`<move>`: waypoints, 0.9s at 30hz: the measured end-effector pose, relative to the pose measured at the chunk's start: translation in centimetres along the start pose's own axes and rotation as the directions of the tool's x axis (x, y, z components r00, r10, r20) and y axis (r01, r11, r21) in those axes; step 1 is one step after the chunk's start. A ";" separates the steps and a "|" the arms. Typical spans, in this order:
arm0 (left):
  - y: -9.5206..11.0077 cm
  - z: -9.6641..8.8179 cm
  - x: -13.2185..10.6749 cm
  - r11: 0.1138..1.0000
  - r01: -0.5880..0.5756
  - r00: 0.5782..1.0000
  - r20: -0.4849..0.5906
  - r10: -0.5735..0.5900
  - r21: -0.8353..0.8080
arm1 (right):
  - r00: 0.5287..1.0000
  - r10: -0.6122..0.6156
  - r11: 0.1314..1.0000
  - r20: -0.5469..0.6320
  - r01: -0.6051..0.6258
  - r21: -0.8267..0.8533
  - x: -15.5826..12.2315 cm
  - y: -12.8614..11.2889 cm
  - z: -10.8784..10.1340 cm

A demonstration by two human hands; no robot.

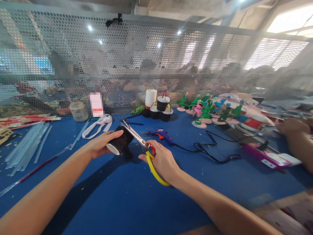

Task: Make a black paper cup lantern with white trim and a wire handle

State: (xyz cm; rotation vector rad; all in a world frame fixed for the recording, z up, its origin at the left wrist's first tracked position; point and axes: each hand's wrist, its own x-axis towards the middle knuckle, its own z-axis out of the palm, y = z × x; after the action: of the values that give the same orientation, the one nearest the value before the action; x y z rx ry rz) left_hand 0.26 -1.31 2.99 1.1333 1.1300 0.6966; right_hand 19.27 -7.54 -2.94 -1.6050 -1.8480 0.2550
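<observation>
Left hand: clamped on the black-covered cup, with thumb along the top and fingertips hidden underneath; nearer to the cup than the right.
Black-covered cup: just right of the left palm, tipped on its side; pale open end facing down and left, long axis slanting away to the upper right; impossible to tell whether touching the blue table.
Scissors: aimed up and left from the pivot, across the cup's far end, roughly crosswise to its axis; blades nearly together, tips at the far upper edge; actual contact impossible to tell.
Right hand: closed on the yellow-and-red handles, down and right of the cup, apart from it by the blades' reach.
Blue glue gun: lying just beyond the right hand, nozzle toward the scissors.
</observation>
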 end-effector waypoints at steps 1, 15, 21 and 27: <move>0.0 0.0 0.0 1.000 -0.001 1.000 -0.002 0.001 0.002 | 1.000 0.001 1.000 0.001 -0.001 0.015 0.0 -0.1 -0.1; 0.2 -2.6 0.3 0.949 -0.273 0.957 0.151 0.250 0.159 | 0.913 0.188 0.931 0.362 -0.048 -0.361 1.1 1.1 -2.9; 0.0 -2.6 0.6 0.939 -0.324 0.935 0.109 0.336 -0.116 | 0.833 0.243 0.869 0.498 0.041 -0.493 0.7 1.1 -4.6; 0.3 -1.7 0.6 0.872 -0.380 0.914 0.017 0.404 -0.309 | 0.813 0.210 0.862 0.543 0.108 -0.495 0.5 0.7 -6.4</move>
State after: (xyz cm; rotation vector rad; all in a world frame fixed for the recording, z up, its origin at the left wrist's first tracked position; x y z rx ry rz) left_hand -1.10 -0.14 3.03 1.1259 0.6944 1.0903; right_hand 23.55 -8.64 1.69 -2.1096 -2.5000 0.3335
